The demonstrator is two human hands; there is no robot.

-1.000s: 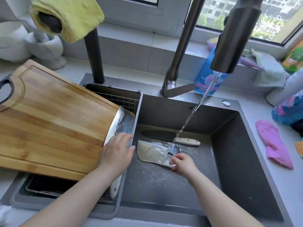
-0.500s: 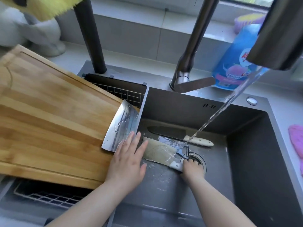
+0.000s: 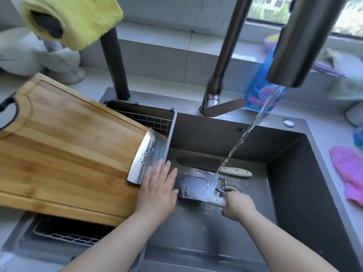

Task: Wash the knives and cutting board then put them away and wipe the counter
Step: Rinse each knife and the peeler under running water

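Observation:
A wet cleaver (image 3: 196, 186) lies in the grey sink (image 3: 284, 173) under the running water stream (image 3: 241, 142). My right hand (image 3: 236, 206) grips its white handle near the drain. My left hand (image 3: 157, 191) lies flat with straight fingers, touching the blade's left end and the lower edge of a second cleaver (image 3: 150, 157). That second cleaver rests on the right end of the wooden cutting board (image 3: 64, 148), which lies tilted over the drainer basket. A dark-bladed knife with a cream handle (image 3: 216, 166) lies at the back of the sink.
The tap spout (image 3: 306, 40) hangs above the sink, with a second black faucet post (image 3: 114, 63) at the left. A yellow cloth (image 3: 72, 18) is draped at the top left. A pink cloth (image 3: 347, 173) lies on the right counter. A blue detergent bag (image 3: 261, 89) stands behind the sink.
My left hand slid right off the board's cleaver toward the blade in the sink. The right hand turned the cleaver, so water now runs over its flat side.

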